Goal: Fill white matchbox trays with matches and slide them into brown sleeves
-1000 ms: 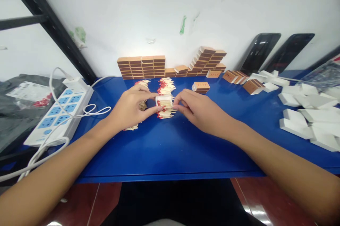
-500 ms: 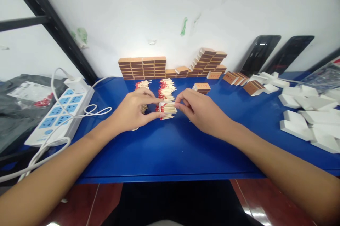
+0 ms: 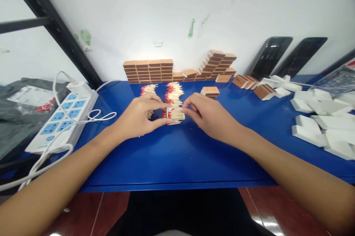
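Observation:
Both hands meet over the middle of the blue table (image 3: 180, 154). My left hand (image 3: 138, 118) pinches the left end of a small white matchbox tray (image 3: 174, 113) filled with red-tipped matches. My right hand (image 3: 208, 116) pinches the tray's right end with thumb and fingertips. Loose matches lie in a pile (image 3: 173, 93) just behind the tray and in a second pile (image 3: 148, 89) partly hidden by my left hand. A single brown matchbox (image 3: 210, 91) lies just beyond my right hand.
Stacked brown matchboxes (image 3: 149, 70) line the wall, with a leaning stack (image 3: 217, 64) to their right. Several white trays (image 3: 318, 118) cover the table's right side. A white power strip (image 3: 63, 118) with cables lies left. Two dark panels (image 3: 273, 57) lean on the wall.
The tray of matches has been turned from facing up to lying flatter and lower between my fingers. Both hands have stayed in about the same place.

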A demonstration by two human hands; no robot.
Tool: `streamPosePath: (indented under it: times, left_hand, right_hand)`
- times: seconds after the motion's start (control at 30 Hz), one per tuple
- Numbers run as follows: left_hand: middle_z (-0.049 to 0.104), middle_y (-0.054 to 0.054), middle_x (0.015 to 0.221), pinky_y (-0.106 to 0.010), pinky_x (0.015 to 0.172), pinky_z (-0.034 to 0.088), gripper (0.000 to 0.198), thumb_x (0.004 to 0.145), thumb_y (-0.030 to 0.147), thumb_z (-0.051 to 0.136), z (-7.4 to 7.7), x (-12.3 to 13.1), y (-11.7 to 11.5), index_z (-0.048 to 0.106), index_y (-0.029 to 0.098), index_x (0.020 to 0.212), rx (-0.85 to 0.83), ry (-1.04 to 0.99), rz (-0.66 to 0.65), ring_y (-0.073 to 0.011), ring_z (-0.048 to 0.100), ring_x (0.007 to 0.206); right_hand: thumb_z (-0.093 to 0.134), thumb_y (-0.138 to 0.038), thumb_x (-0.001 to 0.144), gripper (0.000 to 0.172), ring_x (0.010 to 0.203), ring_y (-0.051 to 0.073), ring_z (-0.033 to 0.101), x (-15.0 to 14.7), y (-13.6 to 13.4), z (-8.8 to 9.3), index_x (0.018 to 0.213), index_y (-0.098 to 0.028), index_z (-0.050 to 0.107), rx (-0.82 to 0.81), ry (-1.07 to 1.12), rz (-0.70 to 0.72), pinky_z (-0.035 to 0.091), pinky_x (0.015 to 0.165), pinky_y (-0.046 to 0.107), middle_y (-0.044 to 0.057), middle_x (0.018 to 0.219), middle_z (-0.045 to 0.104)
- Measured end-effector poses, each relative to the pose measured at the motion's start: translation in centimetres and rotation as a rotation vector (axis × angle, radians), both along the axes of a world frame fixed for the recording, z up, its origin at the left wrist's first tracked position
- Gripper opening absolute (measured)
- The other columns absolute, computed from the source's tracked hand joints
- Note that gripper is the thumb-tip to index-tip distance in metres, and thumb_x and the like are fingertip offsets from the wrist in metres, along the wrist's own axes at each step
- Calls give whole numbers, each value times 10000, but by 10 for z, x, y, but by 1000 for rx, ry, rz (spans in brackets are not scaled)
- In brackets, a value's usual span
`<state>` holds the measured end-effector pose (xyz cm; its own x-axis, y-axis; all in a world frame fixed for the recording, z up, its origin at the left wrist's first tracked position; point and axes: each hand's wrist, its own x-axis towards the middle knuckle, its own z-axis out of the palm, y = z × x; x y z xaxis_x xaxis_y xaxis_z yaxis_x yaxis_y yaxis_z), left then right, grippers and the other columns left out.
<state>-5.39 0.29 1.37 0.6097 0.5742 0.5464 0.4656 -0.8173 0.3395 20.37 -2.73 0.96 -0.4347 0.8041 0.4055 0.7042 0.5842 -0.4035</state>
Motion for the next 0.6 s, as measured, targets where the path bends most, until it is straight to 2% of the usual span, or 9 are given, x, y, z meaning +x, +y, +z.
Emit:
streamPosePath:
  times: [0.6]
  left_hand:
    - [767,-91,1047,-362,875,609,435,850,487,836,0,-1,0,797,218,1189,10,10,-20,-210,708,936]
  right_hand:
    - [575,-231,1024,59,702,154,484,0,0,-1,970,-206,578,7,1,-5,352,675,301,10,870,574]
